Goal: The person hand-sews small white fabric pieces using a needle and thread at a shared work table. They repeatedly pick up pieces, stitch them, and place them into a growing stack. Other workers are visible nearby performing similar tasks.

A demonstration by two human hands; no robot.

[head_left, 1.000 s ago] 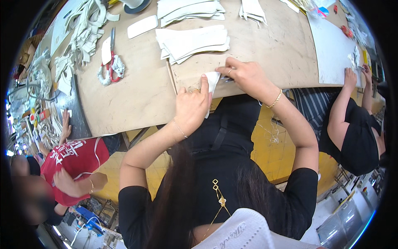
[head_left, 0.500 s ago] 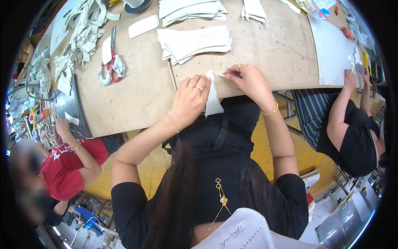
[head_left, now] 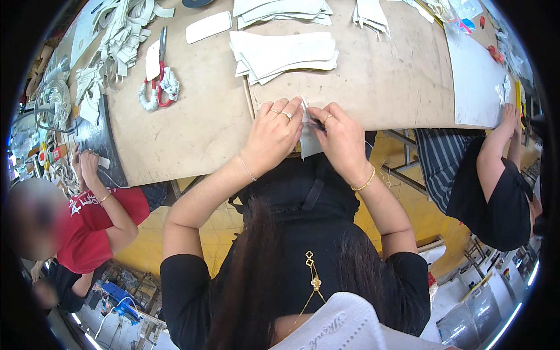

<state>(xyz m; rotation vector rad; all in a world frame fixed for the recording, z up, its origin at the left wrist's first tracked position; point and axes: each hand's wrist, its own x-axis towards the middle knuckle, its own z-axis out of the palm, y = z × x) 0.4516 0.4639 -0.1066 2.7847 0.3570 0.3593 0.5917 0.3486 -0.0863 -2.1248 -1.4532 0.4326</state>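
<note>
We had the white piece between our hands!
Our left hand clamped it at three o'clock, by the table edge; our right hand, the piece at its nine o'clock, gripped a dark tool.

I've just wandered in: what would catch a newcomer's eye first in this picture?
Probably the two bare hands at the table's near edge: the left hand lies over a small white piece, while the right hand holds a small dark tool against it. Just beyond them lies a fanned stack of white pieces, with red-handled scissors to its left.
</note>
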